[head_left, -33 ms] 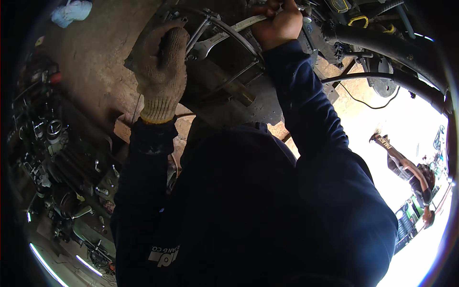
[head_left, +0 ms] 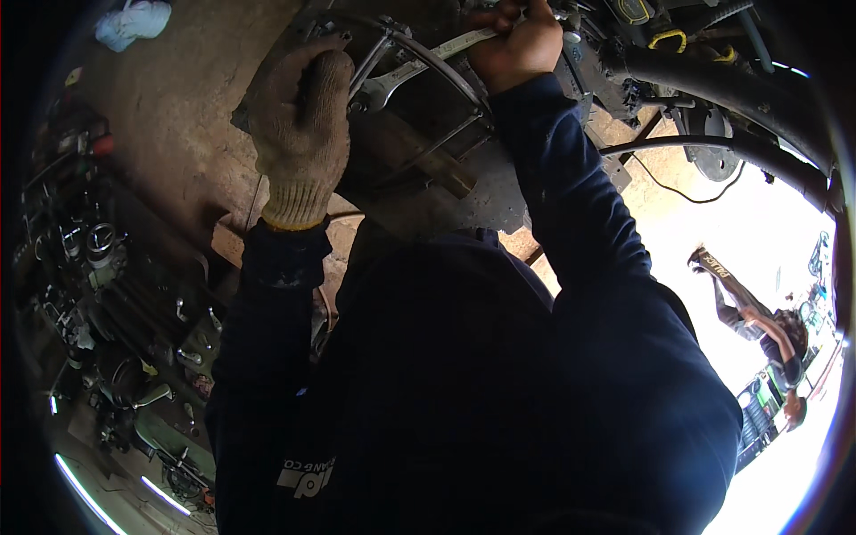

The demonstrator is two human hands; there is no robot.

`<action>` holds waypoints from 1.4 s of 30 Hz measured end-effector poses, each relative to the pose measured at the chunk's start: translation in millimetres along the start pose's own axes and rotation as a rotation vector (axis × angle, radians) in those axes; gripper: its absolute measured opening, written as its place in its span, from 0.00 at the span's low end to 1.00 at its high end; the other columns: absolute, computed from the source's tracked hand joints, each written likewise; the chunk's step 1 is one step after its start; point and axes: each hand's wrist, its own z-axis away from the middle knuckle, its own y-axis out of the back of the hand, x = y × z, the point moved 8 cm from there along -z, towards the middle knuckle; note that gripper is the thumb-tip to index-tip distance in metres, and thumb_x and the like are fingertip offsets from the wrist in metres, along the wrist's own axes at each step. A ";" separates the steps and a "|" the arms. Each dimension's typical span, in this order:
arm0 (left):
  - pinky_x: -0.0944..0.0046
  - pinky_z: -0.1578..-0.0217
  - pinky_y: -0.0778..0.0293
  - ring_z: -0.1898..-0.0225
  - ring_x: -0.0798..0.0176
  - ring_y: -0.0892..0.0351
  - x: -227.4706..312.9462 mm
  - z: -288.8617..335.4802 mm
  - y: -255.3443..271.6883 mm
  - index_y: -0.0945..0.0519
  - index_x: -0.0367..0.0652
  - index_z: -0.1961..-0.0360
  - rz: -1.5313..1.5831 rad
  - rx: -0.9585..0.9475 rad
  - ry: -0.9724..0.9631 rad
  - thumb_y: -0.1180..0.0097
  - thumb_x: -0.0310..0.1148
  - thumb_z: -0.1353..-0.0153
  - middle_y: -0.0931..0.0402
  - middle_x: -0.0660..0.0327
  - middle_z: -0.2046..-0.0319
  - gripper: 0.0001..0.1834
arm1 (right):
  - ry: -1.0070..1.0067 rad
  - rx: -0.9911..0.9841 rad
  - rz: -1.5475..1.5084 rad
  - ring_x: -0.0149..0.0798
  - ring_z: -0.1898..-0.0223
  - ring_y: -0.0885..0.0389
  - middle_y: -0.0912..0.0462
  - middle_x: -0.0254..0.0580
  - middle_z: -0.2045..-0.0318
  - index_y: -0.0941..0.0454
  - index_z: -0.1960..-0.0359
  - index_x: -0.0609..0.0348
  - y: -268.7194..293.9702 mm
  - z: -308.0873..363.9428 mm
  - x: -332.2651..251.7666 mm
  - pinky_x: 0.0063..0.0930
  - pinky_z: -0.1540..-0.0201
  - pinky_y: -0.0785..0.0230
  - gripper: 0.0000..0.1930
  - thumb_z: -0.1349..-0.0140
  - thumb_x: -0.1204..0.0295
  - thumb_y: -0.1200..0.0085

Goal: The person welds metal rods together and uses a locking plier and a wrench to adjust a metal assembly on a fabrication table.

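The right hand [head_left: 520, 49] curls its fingers around the wrench [head_left: 455, 47], probably for leverage; the gloved left hand [head_left: 301, 134], near the plate's [head_left: 499, 203] left edge, hides its grip.

The wrench [head_left: 450, 46] is silvery and scuffed, its shank slanting down and left from the right grip [head_left: 517, 49], which closes around its far end. Its wider forked head sits just beside the left grip [head_left: 303, 107]; whether it is seated on anything is too dark to tell. The metal frame [head_left: 452, 76], dark and thin-barred, lies between both grips, its curved bar crossing the wrench's shank partway along.
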 end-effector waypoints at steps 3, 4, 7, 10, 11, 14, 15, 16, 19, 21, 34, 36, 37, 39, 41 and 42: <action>0.70 0.66 0.20 0.65 0.68 0.17 7.4 -2.3 -2.6 0.18 0.38 0.54 -0.006 -0.020 -0.053 0.40 0.32 0.34 0.18 0.58 0.62 0.11 | -0.055 -0.056 0.007 0.29 0.77 0.38 0.33 0.29 0.76 0.28 0.63 0.50 2.7 -37.8 11.1 0.27 0.73 0.40 0.11 0.26 0.60 0.57; 0.70 0.66 0.21 0.65 0.68 0.17 5.9 -2.3 -1.5 0.18 0.38 0.54 -0.002 -0.015 -0.055 0.40 0.31 0.34 0.18 0.58 0.62 0.11 | -0.062 -0.099 0.088 0.30 0.77 0.38 0.33 0.29 0.76 0.28 0.62 0.51 -15.4 -47.2 19.9 0.27 0.73 0.40 0.11 0.26 0.60 0.57; 0.69 0.68 0.21 0.67 0.69 0.17 6.6 -7.9 -3.3 0.18 0.37 0.55 -0.045 -0.018 -0.143 0.40 0.30 0.35 0.17 0.57 0.64 0.10 | -0.084 -0.313 0.336 0.35 0.78 0.37 0.32 0.35 0.74 0.27 0.62 0.53 -90.0 -52.1 46.2 0.36 0.74 0.39 0.12 0.26 0.60 0.56; 0.69 0.70 0.23 0.69 0.70 0.18 4.8 -6.3 1.0 0.18 0.37 0.56 -0.004 -0.015 -0.113 0.41 0.30 0.35 0.17 0.57 0.66 0.09 | -0.366 -0.340 0.530 0.37 0.79 0.37 0.31 0.36 0.74 0.28 0.61 0.54 -116.8 -68.6 97.9 0.39 0.75 0.38 0.12 0.26 0.59 0.55; 0.69 0.70 0.23 0.69 0.70 0.18 3.3 -5.7 1.4 0.18 0.37 0.57 0.035 -0.013 -0.081 0.41 0.29 0.34 0.17 0.57 0.67 0.09 | -0.389 -0.370 0.520 0.37 0.79 0.38 0.30 0.36 0.74 0.28 0.59 0.54 -118.2 -70.5 100.1 0.39 0.76 0.37 0.12 0.27 0.59 0.53; 0.70 0.69 0.23 0.70 0.70 0.18 -2.1 -1.9 1.1 0.18 0.37 0.56 0.082 0.007 -0.001 0.42 0.28 0.34 0.17 0.57 0.69 0.09 | -0.210 -0.442 0.543 0.35 0.80 0.38 0.30 0.35 0.75 0.28 0.62 0.54 -119.9 -65.7 66.2 0.38 0.76 0.36 0.12 0.27 0.59 0.53; 0.70 0.69 0.23 0.69 0.70 0.18 -0.3 -2.2 1.6 0.18 0.38 0.56 0.069 0.006 -0.024 0.42 0.29 0.34 0.17 0.58 0.69 0.09 | -0.055 -0.417 0.437 0.33 0.79 0.38 0.30 0.33 0.75 0.28 0.64 0.54 -118.5 -68.4 42.2 0.38 0.76 0.36 0.14 0.26 0.58 0.55; 0.71 0.69 0.23 0.69 0.70 0.18 1.2 -2.5 1.7 0.18 0.38 0.55 0.057 0.002 -0.046 0.42 0.29 0.34 0.17 0.58 0.69 0.09 | -0.056 -0.442 0.397 0.32 0.78 0.38 0.31 0.32 0.75 0.29 0.64 0.53 -114.5 -66.2 26.8 0.37 0.75 0.36 0.14 0.25 0.57 0.57; 0.71 0.68 0.22 0.68 0.70 0.17 1.0 -2.2 1.6 0.18 0.38 0.55 0.030 0.003 -0.017 0.42 0.30 0.33 0.17 0.58 0.67 0.10 | -0.003 -0.349 0.303 0.30 0.78 0.38 0.33 0.30 0.76 0.30 0.66 0.52 -83.9 -50.2 -8.6 0.32 0.73 0.37 0.16 0.24 0.57 0.61; 0.71 0.67 0.21 0.67 0.69 0.17 -3.8 0.4 4.2 0.18 0.38 0.54 0.039 0.017 0.018 0.41 0.31 0.33 0.17 0.58 0.66 0.10 | 0.000 -0.250 0.225 0.29 0.78 0.39 0.34 0.29 0.77 0.30 0.67 0.51 -56.4 -36.7 -5.5 0.30 0.72 0.38 0.16 0.24 0.57 0.61; 0.73 0.64 0.20 0.65 0.69 0.17 -1.2 -2.1 -0.5 0.19 0.36 0.54 0.149 -0.015 0.007 0.41 0.27 0.34 0.20 0.56 0.63 0.10 | -0.083 -0.090 -0.147 0.36 0.72 0.32 0.30 0.34 0.71 0.31 0.62 0.51 13.2 11.9 -0.7 0.41 0.56 0.29 0.14 0.25 0.56 0.60; 0.74 0.67 0.22 0.67 0.71 0.19 -2.0 -2.2 -0.8 0.19 0.35 0.54 0.193 -0.018 -0.011 0.40 0.26 0.35 0.20 0.57 0.65 0.10 | -0.163 -0.101 -0.055 0.41 0.68 0.30 0.30 0.36 0.70 0.31 0.60 0.52 -8.9 49.1 -1.4 0.50 0.48 0.30 0.16 0.24 0.54 0.63; 0.75 0.68 0.23 0.68 0.72 0.19 -2.7 -2.2 -2.7 0.19 0.35 0.54 0.238 -0.026 -0.008 0.40 0.26 0.35 0.20 0.58 0.66 0.10 | -0.168 -0.138 -0.072 0.43 0.67 0.29 0.29 0.37 0.70 0.30 0.60 0.52 -6.3 49.9 -2.4 0.52 0.46 0.32 0.17 0.24 0.53 0.63; 0.76 0.70 0.25 0.69 0.74 0.21 -2.7 -1.6 -4.1 0.19 0.34 0.55 0.250 -0.026 0.020 0.40 0.25 0.35 0.20 0.59 0.67 0.09 | -0.186 -0.214 -0.104 0.47 0.65 0.29 0.28 0.38 0.69 0.30 0.58 0.53 3.0 51.6 -3.0 0.58 0.42 0.35 0.19 0.24 0.51 0.64; 0.76 0.71 0.27 0.70 0.75 0.22 -3.3 -3.0 -3.6 0.19 0.34 0.55 0.186 -0.012 0.075 0.41 0.25 0.36 0.21 0.61 0.69 0.09 | -0.154 -0.218 -0.086 0.45 0.65 0.29 0.28 0.38 0.69 0.30 0.58 0.53 -3.3 43.8 -1.5 0.55 0.45 0.33 0.19 0.24 0.52 0.64; 0.76 0.71 0.27 0.70 0.75 0.22 -4.1 -2.9 -2.9 0.19 0.34 0.55 0.188 -0.007 0.083 0.42 0.25 0.36 0.21 0.61 0.69 0.09 | -0.141 -0.222 -0.076 0.44 0.65 0.29 0.28 0.38 0.69 0.29 0.58 0.53 -7.0 36.6 2.4 0.53 0.46 0.32 0.18 0.24 0.52 0.63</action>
